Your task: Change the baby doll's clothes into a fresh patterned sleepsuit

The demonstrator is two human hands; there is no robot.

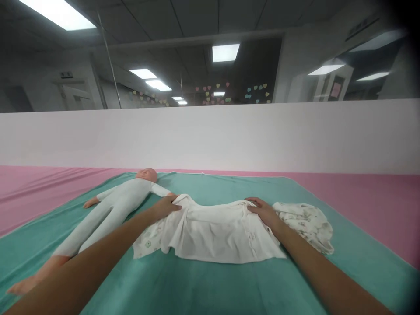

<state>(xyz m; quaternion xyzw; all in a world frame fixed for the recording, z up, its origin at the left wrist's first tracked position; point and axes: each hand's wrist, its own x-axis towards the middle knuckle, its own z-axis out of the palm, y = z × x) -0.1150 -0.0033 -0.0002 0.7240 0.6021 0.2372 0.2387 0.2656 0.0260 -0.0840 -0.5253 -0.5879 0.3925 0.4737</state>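
My left hand grips the upper fold of a white baby garment, which lies spread on a teal towel. My right hand holds the same garment's upper edge further right, near its row of snaps. A printed cloth lining sticks out past the garment on the right, and a little of it shows at the lower left. Just left of my left hand, a baby manikin in a white bodysuit lies on its back, its bare feet and head showing.
The teal towel lies on a pink padded surface, which ends at a low white partition. Behind the glass above it are ceiling lights and paper hearts on a window.
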